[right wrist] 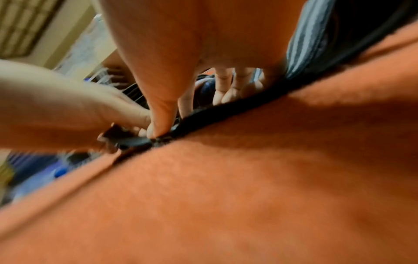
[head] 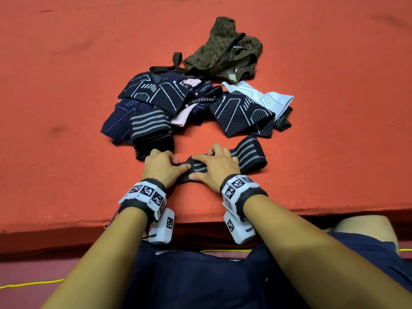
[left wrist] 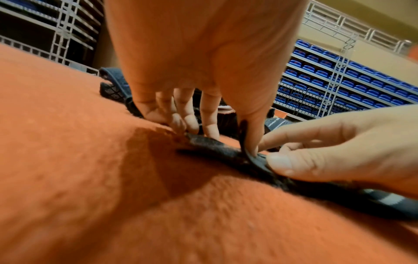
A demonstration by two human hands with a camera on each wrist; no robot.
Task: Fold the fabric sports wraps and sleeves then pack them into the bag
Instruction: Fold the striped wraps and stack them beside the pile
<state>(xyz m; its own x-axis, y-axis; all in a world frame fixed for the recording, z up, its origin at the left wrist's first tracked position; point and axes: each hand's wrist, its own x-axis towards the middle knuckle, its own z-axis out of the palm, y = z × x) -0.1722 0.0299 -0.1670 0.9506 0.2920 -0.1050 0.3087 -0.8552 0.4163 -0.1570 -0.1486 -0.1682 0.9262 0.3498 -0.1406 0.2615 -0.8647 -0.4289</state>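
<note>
Item one: a black elastic sports wrap with grey lengthwise stripes (head: 245, 156), lying flat on the orange felt-covered table (head: 66, 108), its free end running out to the right of the hands and its near end bunched between them. Left hand (head: 161, 167): fingers curled down, thumb and fingertips pinching the black end of the wrap against the table; the left wrist view shows the thumb (left wrist: 251, 135) pressed onto a raised fold of the black band. Right hand (head: 215, 166): laid over the striped band, fingers bent, thumb and forefinger nipping the same fold just beside the left thumb, the two hands touching at that point. Item two: a second black wrap with grey stripes (head: 149, 128), heaped just beyond the left hand. Item three: a loose pile of dark navy knitted sleeves with white line patterns (head: 156, 92), beyond both hands, mixed with a pale pink piece (head: 180, 118). Item four: a further navy diamond-knit sleeve (head: 240, 114), beyond the right hand, overlapping a pale blue-white knitted sleeve (head: 267, 99). Item five: an olive camouflage-print fabric bag with dark straps (head: 227, 47), crumpled and open, farthest from the hands, behind the pile. Both wrists carry white marker-patterned camera units (head: 148, 195).
</note>
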